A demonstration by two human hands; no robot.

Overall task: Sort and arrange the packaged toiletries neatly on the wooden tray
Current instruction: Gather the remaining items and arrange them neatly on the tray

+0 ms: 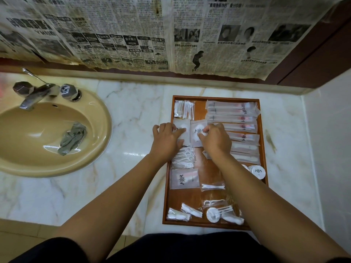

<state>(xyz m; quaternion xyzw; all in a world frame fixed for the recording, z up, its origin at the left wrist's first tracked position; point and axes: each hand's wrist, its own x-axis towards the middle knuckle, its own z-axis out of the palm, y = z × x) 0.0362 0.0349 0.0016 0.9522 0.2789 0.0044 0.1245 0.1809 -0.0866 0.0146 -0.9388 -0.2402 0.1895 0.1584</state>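
A wooden tray [216, 98] lies on the marble counter, filled with packaged toiletries. Long toothbrush sachets [232, 118] are stacked in a column on its right side. Cotton-swab packs [183, 109] sit at the far left corner. My left hand [167, 138] pinches a small frosted sachet [182, 124] at the tray's left edge. Beside it, my right hand [214, 140] pinches another frosted sachet with a wheel logo [197, 132]. Floss-pick packs [184, 157], a further logo sachet [184, 179] and round white tins [257, 171] lie nearer me.
A beige sink [57, 164] with a chrome tap [36, 93] and a grey cloth [73, 137] in the basin is at the left. Newspaper [133, 35] covers the wall behind. A white wall [330, 149] bounds the counter on the right.
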